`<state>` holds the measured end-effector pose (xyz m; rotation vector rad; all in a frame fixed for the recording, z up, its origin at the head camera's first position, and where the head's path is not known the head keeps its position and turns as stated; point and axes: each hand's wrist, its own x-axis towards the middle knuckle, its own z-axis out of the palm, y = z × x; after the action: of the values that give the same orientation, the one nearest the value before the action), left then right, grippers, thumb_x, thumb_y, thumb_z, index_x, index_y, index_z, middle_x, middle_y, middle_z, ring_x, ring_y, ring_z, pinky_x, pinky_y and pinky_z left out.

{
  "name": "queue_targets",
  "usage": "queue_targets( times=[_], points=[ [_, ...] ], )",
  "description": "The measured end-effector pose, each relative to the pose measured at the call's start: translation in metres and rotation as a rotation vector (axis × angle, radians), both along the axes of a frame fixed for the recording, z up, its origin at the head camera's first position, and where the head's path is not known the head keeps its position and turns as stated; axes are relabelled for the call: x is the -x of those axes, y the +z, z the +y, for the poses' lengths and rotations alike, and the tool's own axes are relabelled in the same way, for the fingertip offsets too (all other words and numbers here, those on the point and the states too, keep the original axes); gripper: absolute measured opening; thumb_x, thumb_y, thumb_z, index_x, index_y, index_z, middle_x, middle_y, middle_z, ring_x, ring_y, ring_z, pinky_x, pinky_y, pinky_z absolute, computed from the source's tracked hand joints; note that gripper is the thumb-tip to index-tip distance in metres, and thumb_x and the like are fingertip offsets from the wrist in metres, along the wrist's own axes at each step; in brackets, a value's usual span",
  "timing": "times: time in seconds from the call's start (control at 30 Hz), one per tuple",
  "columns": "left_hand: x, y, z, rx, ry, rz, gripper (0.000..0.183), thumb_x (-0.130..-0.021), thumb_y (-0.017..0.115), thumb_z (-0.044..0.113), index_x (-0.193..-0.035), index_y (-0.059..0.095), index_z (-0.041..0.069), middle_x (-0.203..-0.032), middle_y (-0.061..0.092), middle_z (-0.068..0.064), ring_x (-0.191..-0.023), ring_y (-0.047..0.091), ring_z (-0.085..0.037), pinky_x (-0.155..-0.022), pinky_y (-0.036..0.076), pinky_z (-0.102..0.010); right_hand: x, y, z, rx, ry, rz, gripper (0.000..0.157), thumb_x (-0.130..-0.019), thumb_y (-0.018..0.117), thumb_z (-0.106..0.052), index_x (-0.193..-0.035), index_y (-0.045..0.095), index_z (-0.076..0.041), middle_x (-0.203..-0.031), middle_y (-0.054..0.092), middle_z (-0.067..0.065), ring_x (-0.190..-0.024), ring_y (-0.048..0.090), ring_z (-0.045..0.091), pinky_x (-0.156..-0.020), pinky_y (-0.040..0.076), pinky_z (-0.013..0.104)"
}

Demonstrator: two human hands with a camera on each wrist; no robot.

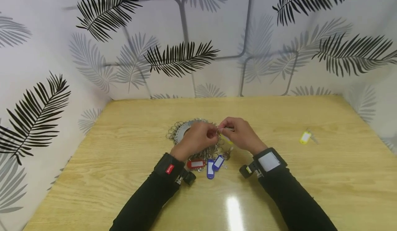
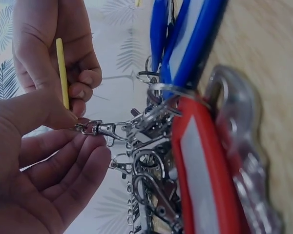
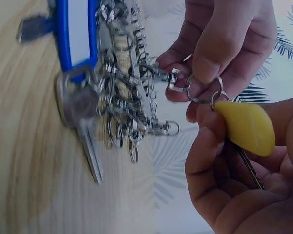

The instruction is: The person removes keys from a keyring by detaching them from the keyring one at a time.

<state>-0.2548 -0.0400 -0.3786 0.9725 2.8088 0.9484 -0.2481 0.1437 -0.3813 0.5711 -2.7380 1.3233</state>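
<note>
My left hand (image 1: pixel 196 138) pinches a metal split ring between thumb and fingertip. That ring hangs from a swivel clasp (image 2: pixel 106 128) joined to the cluster of clasps. Facing it, my right hand (image 1: pixel 242 134) holds a yellow key tag (image 3: pixel 249 127) with a key partly hidden in the palm. The tag's small ring touches or links with the split ring; which one, I cannot tell. Beneath the hands lies a round metal hoop (image 1: pixel 181 132) edged with several clasps and rings. A red key tag (image 1: pixel 196 164) and two blue key tags (image 1: pixel 210 169) lie at its near side.
Another yellow key tag (image 1: pixel 305 137) with a key lies apart on the right of the wooden table (image 1: pixel 322 186). A loose-looking key (image 3: pixel 81 105) hangs beside a blue tag in the right wrist view. A leaf-patterned cloth (image 1: pixel 214 76) stands behind the table.
</note>
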Motion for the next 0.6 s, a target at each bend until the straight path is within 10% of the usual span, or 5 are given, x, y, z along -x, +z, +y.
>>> queue_targets(
  times=[0.23,0.43,0.6],
  points=[
    [-0.0010,-0.0039,-0.0044,-0.034,0.021,-0.065,0.025,-0.096,0.058,0.023,-0.109,0.073,0.008,-0.097,0.072,-0.001,-0.085,0.066,-0.011,-0.075,0.053,-0.025,-0.0014,-0.0001,-0.0006,-0.012,0.001,0.009,0.008,-0.094,0.061,-0.009,-0.095,0.067,-0.004,-0.101,0.069,0.010,-0.098,0.065,0.025,-0.078,0.052,0.040],
    [0.0002,-0.0033,-0.0060,-0.038,0.011,-0.075,0.028,-0.095,0.057,0.020,-0.082,0.075,0.004,-0.065,0.062,0.000,-0.054,0.049,-0.010,-0.055,0.039,-0.023,-0.0023,0.0002,-0.0012,-0.009,0.031,0.025,0.007,-0.094,0.060,-0.006,-0.095,0.067,-0.005,-0.100,0.069,0.009,-0.095,0.065,0.023,-0.078,0.053,0.039],
    [0.0002,0.0008,-0.0046,-0.015,0.035,-0.061,0.019,-0.089,0.059,0.015,-0.096,0.076,0.008,-0.081,0.069,0.001,-0.067,0.059,-0.009,-0.062,0.048,-0.023,-0.0021,-0.0004,-0.0029,0.004,0.057,0.040,0.006,-0.094,0.061,-0.007,-0.096,0.067,-0.005,-0.101,0.069,0.009,-0.099,0.066,0.024,-0.081,0.054,0.041]
  ],
)
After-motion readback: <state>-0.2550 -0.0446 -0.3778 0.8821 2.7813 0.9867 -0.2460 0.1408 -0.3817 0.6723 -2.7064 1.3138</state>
